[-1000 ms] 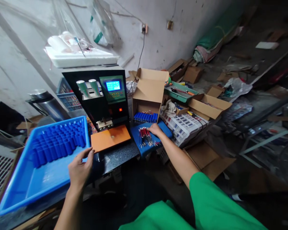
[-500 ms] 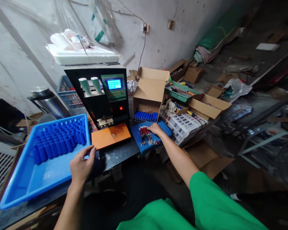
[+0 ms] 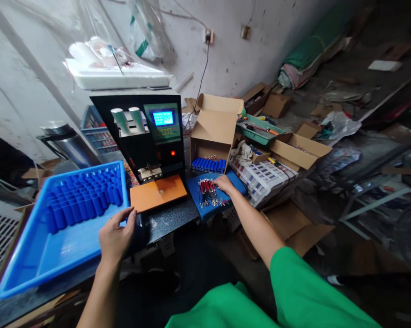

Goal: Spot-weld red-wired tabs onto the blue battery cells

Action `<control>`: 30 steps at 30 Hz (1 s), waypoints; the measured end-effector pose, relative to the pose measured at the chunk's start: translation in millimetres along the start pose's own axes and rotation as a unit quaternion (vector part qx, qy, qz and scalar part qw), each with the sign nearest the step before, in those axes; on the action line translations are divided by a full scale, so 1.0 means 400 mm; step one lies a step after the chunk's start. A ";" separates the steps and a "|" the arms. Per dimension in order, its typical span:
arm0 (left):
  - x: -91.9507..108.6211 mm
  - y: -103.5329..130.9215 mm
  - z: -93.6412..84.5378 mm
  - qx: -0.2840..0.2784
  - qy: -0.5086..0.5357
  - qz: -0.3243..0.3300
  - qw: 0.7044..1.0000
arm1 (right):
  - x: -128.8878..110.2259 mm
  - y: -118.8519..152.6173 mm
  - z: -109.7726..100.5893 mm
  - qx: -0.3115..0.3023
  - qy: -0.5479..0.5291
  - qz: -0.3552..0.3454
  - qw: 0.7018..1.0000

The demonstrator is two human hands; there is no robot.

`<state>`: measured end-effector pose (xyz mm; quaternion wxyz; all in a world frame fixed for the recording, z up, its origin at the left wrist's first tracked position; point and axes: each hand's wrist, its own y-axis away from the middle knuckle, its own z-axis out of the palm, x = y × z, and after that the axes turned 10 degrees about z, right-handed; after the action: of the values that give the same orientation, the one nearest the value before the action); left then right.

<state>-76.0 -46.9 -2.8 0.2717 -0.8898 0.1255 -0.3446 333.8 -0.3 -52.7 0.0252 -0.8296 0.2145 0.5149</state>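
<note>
My left hand (image 3: pixel 115 232) is at the near left corner of the orange platform (image 3: pixel 159 193), beside the blue tray. Its thumb and forefinger tips come together; whatever is between them is too small to make out. My right hand (image 3: pixel 224 184) reaches over a blue mat (image 3: pixel 208 213), its fingers closed at the upper ends of a bundle of red and black wire leads (image 3: pixel 207 189). The fingertips appear to pinch a red wire. The orange platform juts from a black machine (image 3: pixel 167 166) with a lit display. Blue cylindrical cells (image 3: pixel 82 198) stand in rows in the blue tray (image 3: pixel 63 259).
Behind the mat, an open cardboard box (image 3: pixel 215 127) holds blue cells with wires. A white basket (image 3: pixel 260 180), a green tray (image 3: pixel 260 132) and another open box (image 3: pixel 299 150) sit to the right. A steel flask (image 3: pixel 72 146) stands behind the blue tray.
Both hands stay almost where they were. The view has shifted slightly; my right fingers remain at the wire bundle.
</note>
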 end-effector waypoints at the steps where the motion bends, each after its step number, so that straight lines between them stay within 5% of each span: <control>1: -0.001 0.001 0.000 -0.002 -0.001 0.000 1.000 | 0.002 0.001 0.000 0.003 -0.005 0.005 1.000; 30: -0.001 0.004 -0.004 -0.008 -0.008 -0.008 1.000 | 0.008 -0.034 0.004 0.062 0.060 0.047 0.995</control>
<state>-77.4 -48.8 -3.1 0.2626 -0.8956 0.1190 -0.3388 338.7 11.3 -58.7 0.0398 -0.8448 0.2856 0.4506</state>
